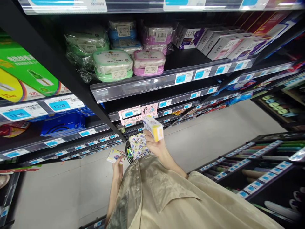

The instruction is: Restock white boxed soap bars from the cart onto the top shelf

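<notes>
Left hand (117, 166) pinches a flat white-and-yellow cardboard box (112, 156) by one end, which could slip; right hand (154, 145) grasps a yellow-ended white cardboard carton (152, 127).

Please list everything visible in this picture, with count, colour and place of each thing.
Shelves: several, black, both sides
Wrapped tubs: several, green, blue, pink, upper centre
LUX boxes: several, white, pink, purple, right of tubs
Large boxes: at least two, green and yellow, far left
Packages: count unclear, blue, below large boxes
Sign: one, pink, centre
Price labels: many, white-blue, along shelves
Blurred goods: uncountable, mixed colours, right side
Floor: one, grey, below
Basket: one, black, centre
Packs: many, white-yellow, in basket
Carton: one, white-yellow, centre
Small pack: at least one, white-yellow, left of basket
Shirt: one, khaki, bottom centre
Left hand: one, bare, holding small pack
Right hand: one, bare, holding carton
</notes>
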The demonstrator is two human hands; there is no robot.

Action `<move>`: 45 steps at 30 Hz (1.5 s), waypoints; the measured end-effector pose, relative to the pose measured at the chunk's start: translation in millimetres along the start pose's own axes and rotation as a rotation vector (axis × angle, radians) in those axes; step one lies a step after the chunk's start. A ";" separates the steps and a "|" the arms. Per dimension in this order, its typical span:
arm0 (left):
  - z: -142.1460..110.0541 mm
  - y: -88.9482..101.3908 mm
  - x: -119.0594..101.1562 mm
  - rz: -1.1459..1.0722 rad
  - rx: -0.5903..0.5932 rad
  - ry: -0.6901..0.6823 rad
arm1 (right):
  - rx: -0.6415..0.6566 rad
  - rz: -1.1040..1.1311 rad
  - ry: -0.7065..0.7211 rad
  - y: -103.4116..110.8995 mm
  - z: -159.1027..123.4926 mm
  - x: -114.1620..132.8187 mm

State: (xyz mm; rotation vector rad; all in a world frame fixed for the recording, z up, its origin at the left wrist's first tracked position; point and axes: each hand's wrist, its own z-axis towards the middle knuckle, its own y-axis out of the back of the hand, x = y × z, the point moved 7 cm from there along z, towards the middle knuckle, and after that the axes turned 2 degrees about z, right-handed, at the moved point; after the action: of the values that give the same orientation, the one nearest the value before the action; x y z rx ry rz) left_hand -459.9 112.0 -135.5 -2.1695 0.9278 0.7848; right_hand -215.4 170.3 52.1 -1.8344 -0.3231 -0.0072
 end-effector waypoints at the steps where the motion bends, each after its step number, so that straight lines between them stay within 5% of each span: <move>1: -0.4 -0.2 0.0 -0.003 0.001 0.001 | -0.062 -0.116 0.114 0.5 0.2 6.2; 5: -2.0 -1.0 -0.7 -0.014 0.005 0.006 | -0.257 -0.558 0.600 -7.2 -10.9 31.4; 7: -2.7 -0.6 -1.2 -0.018 0.001 0.007 | -0.312 -0.697 0.698 -9.8 -15.5 35.5; 21: -8.4 -5.2 -4.8 -0.013 0.001 0.017 | -0.302 -0.887 0.795 -2.2 -14.5 43.2; 28: -7.2 -2.8 -4.6 -0.006 -0.012 0.018 | -0.146 -0.994 0.871 -27.0 -20.6 46.2; 31: -6.7 -2.8 -4.0 -0.007 -0.023 0.018 | -0.178 -0.974 0.890 -27.7 -22.2 46.7; 34: -6.7 -3.2 -3.6 -0.001 -0.033 0.023 | -0.254 -0.754 0.747 -13.2 -14.7 44.4; 41: -5.9 -2.0 -2.9 0.010 -0.035 0.023 | -0.342 -0.154 0.099 6.6 2.8 18.9; 45: -4.0 -0.3 -1.7 0.025 -0.039 0.019 | -0.333 0.084 -0.104 8.5 3.2 2.7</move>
State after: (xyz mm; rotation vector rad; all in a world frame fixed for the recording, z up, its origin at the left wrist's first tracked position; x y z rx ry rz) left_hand -459.5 109.9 -131.8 -2.2065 0.9580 0.8013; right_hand -211.5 171.8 43.6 -2.1828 -0.3324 0.0983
